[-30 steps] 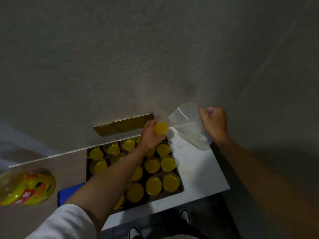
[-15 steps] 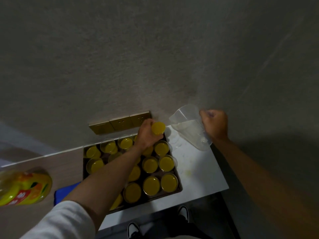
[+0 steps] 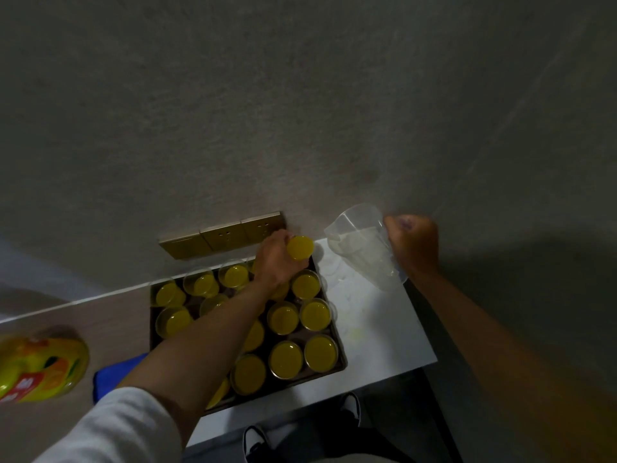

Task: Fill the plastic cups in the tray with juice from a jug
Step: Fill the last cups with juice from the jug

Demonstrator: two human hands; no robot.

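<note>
My left fingers (image 3: 283, 242) curl round a full cup (image 3: 299, 248), lifted over the tray's (image 3: 339, 342) far corner, probably to set it down. My right hand (image 3: 412, 243) grips the jug's (image 3: 362, 243) handle; it looks empty, held off over the bench (image 3: 377, 329). Every visible cup looks filled.

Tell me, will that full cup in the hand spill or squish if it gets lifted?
Probably both, a bit. The cup looks like thin clear plastic, so the left hand could dent it. Juice sits near the rim, so a tilt likely spills. It may feel heavy for its size.
</note>
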